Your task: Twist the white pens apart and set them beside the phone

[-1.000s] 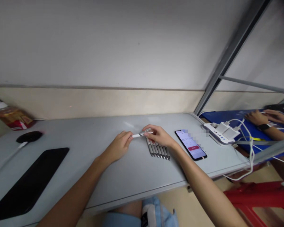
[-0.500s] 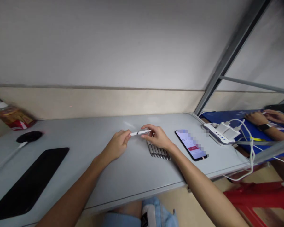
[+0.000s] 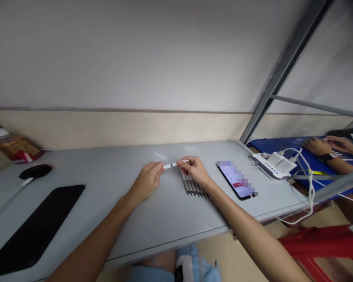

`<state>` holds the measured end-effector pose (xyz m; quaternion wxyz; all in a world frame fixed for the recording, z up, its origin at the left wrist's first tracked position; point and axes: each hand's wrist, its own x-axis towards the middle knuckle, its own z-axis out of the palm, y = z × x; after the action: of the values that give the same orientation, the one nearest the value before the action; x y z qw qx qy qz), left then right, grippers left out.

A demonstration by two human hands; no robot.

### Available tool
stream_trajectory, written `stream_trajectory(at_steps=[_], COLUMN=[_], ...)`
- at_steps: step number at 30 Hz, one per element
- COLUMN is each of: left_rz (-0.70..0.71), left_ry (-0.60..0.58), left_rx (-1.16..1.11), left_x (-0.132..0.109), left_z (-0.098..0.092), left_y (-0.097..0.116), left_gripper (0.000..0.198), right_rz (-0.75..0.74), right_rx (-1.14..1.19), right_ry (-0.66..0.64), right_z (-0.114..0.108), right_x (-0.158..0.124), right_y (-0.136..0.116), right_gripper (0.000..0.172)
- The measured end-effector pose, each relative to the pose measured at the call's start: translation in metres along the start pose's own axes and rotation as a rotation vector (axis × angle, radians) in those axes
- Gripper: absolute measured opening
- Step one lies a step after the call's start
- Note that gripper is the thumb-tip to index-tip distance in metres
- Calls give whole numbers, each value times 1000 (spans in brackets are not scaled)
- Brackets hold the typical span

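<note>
A slim white pen (image 3: 168, 166) with a dark band stretches level between my two hands, just above the grey table (image 3: 152, 223). My left hand (image 3: 148, 178) is closed round its left end. With thumb and fingertips, my right hand (image 3: 194, 169) pinches the other end, whose tip pokes out past the fingers. Under and beside my right hand lies a row of several grey pens (image 3: 190, 188), side by side; the hand and wrist hide part of them.
Right of the pens lies a lit phone (image 3: 236, 182), then a white power strip (image 3: 270, 166) with plugs and cables. At left are a black mat (image 3: 38, 231), a round black charger (image 3: 35, 171) and a bottle (image 3: 16, 147). Another person's hands (image 3: 319, 147) rest over a blue surface.
My right hand's fingers have drawn together into a tighter pinch on the pen, nearer its dark band. My left hand has barely moved.
</note>
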<state>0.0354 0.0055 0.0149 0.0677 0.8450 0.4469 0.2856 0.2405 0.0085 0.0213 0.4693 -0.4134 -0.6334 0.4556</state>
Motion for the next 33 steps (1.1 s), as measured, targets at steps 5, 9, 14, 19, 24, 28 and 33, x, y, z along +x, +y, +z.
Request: stream_trajectory(at_steps=[5,9,14,19,24,28,33], left_rz=[34,-7,-35,-37,-31,-16,-18], left_ry=[-35,-43,-47,-77,-90,-107,-125], left_rx=[-86,-39,10,43,73,85,92], left_x=[-1,-1,0,-1,-3,-4,-5], left_z=[-4,-4,-2,-1,3,5,6], left_y=[11,7,2,1,-4,-6,-7], left_gripper=[27,31,32,30,22,21,21], right_rz=[102,171,114,87,66,62,63], right_rx=[595,852,855,804,769,791,812], right_ry=[118,92,70,79,67,75,82], right_z=[-5,-19,-29,-29,-32,-35,-35], right_x=[8,10,10,11,12,12,12], right_y=[-4,-3,0,-1,-1,-1,-1], right_gripper=[23,21,35,37,39,37,36])
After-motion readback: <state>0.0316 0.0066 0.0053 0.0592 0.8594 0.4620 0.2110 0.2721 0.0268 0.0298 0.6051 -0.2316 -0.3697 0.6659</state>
